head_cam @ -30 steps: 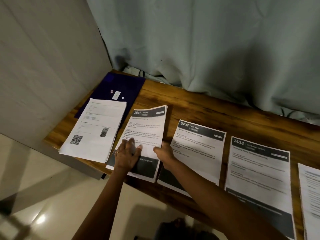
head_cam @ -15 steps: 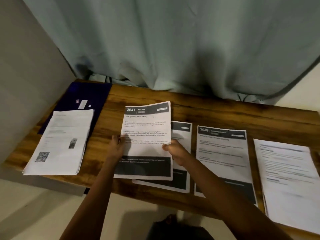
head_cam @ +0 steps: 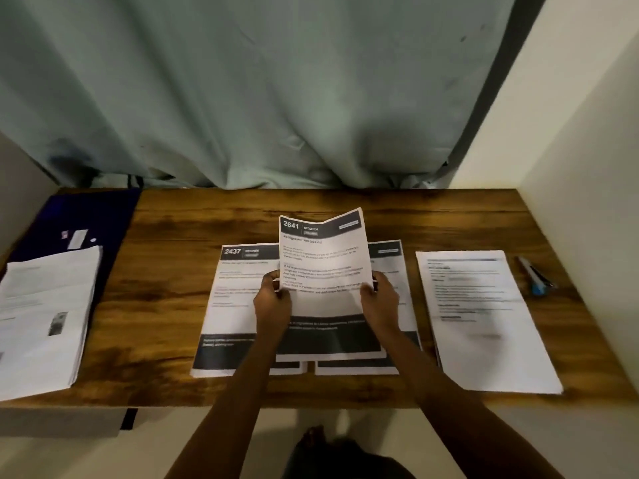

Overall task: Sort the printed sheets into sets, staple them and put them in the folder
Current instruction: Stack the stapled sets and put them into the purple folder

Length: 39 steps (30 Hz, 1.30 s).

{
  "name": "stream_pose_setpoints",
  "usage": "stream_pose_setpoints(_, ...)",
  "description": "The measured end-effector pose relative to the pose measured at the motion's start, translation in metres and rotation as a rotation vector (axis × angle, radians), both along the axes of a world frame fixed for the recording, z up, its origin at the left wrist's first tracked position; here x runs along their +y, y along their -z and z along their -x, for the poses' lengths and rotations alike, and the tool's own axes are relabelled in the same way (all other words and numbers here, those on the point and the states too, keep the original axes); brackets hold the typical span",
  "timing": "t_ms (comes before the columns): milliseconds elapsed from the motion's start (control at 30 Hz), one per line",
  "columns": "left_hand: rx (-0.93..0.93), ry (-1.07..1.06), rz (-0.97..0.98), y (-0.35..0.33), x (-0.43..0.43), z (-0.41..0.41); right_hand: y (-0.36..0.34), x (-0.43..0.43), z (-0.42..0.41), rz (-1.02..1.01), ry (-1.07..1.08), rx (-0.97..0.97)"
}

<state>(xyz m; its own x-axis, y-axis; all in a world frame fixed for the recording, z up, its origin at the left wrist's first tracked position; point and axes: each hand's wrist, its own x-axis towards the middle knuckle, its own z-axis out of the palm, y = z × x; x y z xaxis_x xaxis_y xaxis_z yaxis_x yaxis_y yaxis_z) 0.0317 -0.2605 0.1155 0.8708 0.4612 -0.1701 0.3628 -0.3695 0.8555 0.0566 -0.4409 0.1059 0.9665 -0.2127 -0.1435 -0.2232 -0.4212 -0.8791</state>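
My left forearm [head_cam: 235, 392] and right forearm [head_cam: 439, 385] extend forward, converging. My left hand [head_cam: 273, 300] grips the left edge of a sheet [head_cam: 323, 261], fingers curled; my right hand [head_cam: 379, 302] grips its right edge at the same height, hands apart.

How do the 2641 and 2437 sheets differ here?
The 2641 sheet is held up, gripped by the left hand and right hand; the 2437 sheet lies flat on the table. 2641 is bent down its middle; 2437 is unbent. Both share a dark header, KITCHEN label and dark footer.
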Motion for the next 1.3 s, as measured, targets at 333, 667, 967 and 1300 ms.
stream_pose_setpoints(333,-0.012,0.324,0.031,0.000,-0.097,-0.021,-0.006,-0.141,-0.009,-0.052,0.294,0.073)
stream_pose_setpoints(667,-0.048,0.470,0.064,0.011,-0.190,-0.020,0.006,-0.228,0.014,0.072,0.395,0.060)
stream_pose_setpoints(967,0.043,0.628,0.007,0.024,-0.236,-0.018,0.022,-0.268,0.020,0.316,0.368,0.204)
stream_pose_setpoints(1300,0.202,0.662,-0.041,0.050,-0.264,-0.019,0.033,-0.282,0.017,0.520,0.266,0.318)
